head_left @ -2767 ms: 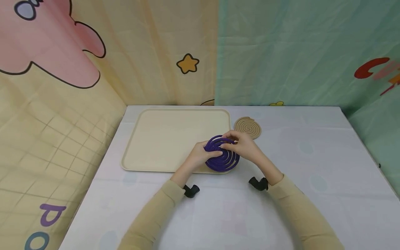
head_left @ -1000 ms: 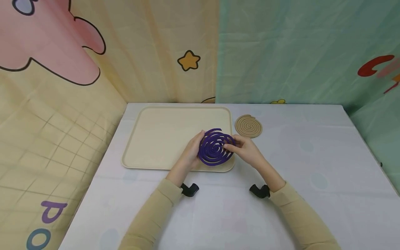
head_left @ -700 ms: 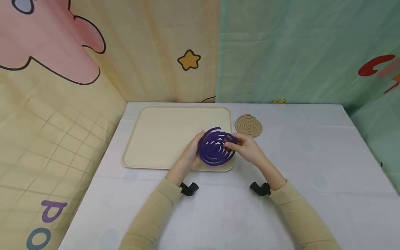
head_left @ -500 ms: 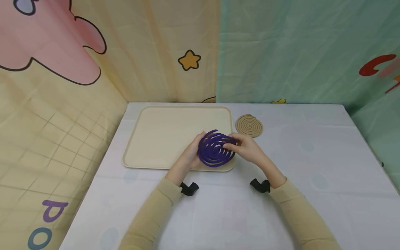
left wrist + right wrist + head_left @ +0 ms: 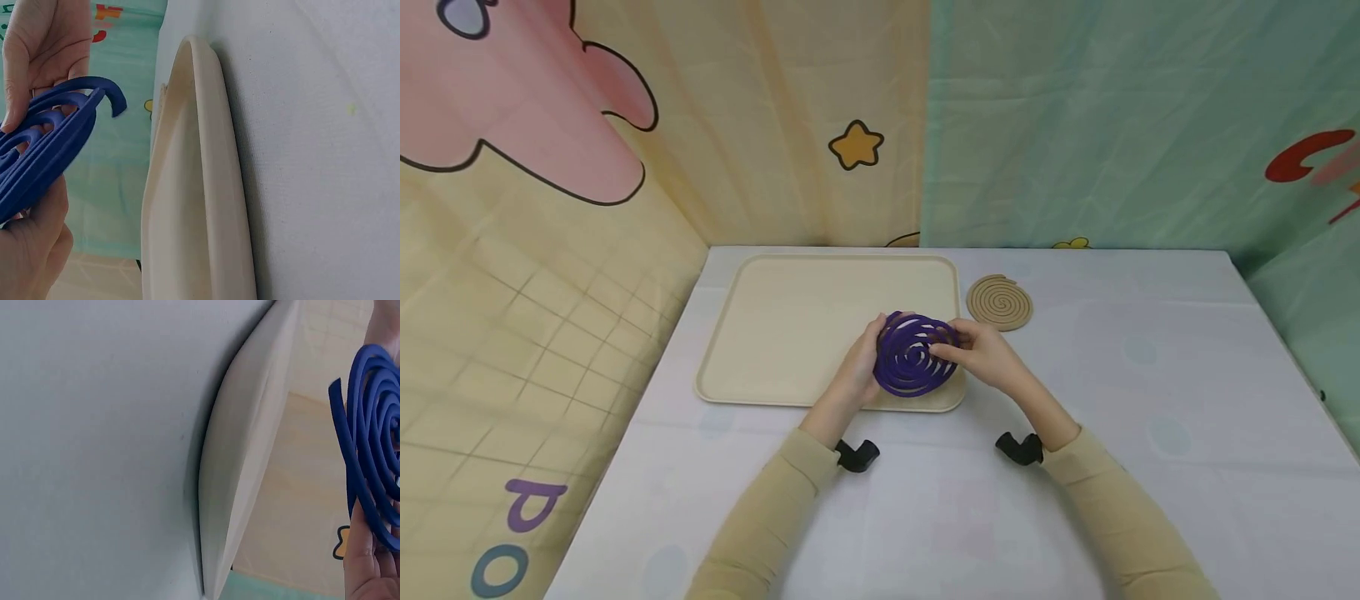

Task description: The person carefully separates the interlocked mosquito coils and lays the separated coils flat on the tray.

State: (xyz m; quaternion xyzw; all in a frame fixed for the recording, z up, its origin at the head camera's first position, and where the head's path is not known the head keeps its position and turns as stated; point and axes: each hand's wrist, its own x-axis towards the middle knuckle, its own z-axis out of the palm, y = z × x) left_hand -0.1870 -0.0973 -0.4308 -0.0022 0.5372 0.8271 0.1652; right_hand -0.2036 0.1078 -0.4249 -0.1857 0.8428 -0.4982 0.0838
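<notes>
Both hands hold a dark purple mosquito coil above the right front part of the cream tray. The left hand grips its left side, with fingers partly hidden behind it. From the right, the right hand pinches the coil, thumb on its face and fingers behind. In the left wrist view the coil looks blue, its rings slightly spread apart. A curved free end of the coil sticks out in the right wrist view. Whether one or two coils are held, I cannot tell.
A tan mosquito coil lies flat on the white-covered table, just right of the tray. Black wrist pieces sit at both cuffs. Printed curtains stand behind the table and at its sides.
The purple coil has shifted slightly left and turned; its free end has moved from the top toward the upper left. The left thumb has gone from the coil's face to its left edge.
</notes>
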